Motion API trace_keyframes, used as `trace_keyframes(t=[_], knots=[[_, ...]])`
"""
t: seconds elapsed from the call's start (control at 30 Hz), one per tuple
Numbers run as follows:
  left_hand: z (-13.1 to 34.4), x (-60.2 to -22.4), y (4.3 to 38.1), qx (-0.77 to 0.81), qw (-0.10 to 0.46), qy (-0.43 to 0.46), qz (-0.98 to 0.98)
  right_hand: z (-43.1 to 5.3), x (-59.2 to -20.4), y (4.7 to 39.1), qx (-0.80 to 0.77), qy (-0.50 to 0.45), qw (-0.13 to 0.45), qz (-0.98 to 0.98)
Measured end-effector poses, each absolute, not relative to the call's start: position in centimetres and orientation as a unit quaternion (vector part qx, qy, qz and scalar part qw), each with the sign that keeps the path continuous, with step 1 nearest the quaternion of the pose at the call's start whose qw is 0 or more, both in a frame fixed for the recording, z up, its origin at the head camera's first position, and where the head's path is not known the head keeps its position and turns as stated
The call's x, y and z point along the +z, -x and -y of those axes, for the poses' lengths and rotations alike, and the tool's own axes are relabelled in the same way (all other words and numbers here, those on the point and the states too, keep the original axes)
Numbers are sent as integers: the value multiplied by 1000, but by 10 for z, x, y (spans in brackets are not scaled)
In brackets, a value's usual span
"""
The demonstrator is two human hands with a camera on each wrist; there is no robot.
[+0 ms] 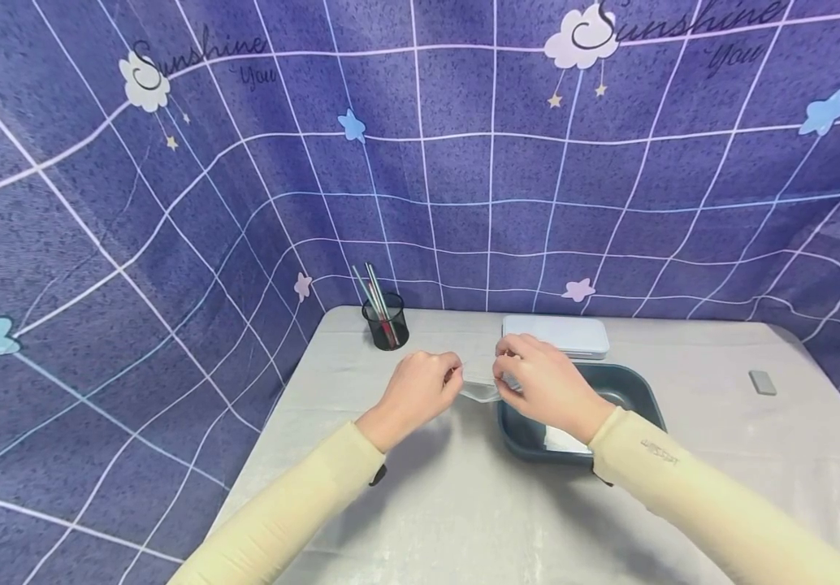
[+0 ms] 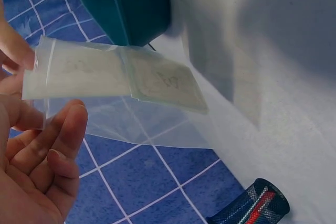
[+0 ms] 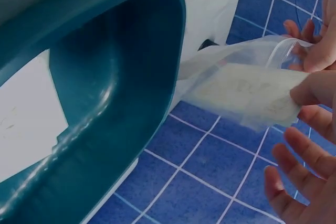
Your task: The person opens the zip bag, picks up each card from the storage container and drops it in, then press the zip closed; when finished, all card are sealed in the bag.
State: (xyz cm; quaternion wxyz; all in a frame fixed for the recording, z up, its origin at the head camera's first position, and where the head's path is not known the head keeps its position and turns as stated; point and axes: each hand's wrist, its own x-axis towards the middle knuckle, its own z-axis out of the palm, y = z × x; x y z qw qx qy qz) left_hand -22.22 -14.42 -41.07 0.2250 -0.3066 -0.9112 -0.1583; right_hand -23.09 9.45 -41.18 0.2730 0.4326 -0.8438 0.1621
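Observation:
In front of me, both hands work at a clear zip bag (image 2: 142, 124). My left hand (image 1: 420, 386) pinches the bag by its mouth edge. With thumb and fingertips my right hand (image 1: 543, 383) pinches a pale paper slip (image 2: 86, 74), which lies partly within the bag's mouth. A second slip (image 2: 170, 81) with faint writing shows deeper inside the bag. Beside the right hand, and partly under its forearm, stands a dark teal basin (image 1: 647, 394). White paper (image 3: 26, 119) lies in the basin.
A black mesh pen cup (image 1: 389, 331) with several thin sticks stands at the back left. A pale flat case (image 1: 562, 333) lies behind the basin. A small grey block (image 1: 762, 383) sits at the right. Patterned blue cloth (image 1: 456, 203) hangs behind the table.

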Motion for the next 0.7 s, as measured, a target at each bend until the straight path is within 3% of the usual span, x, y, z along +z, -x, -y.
trace_keyframes(t=[0.7], knots=[[143, -411, 224, -154, 212, 302, 917, -65, -417, 247, 102, -408, 200, 885]])
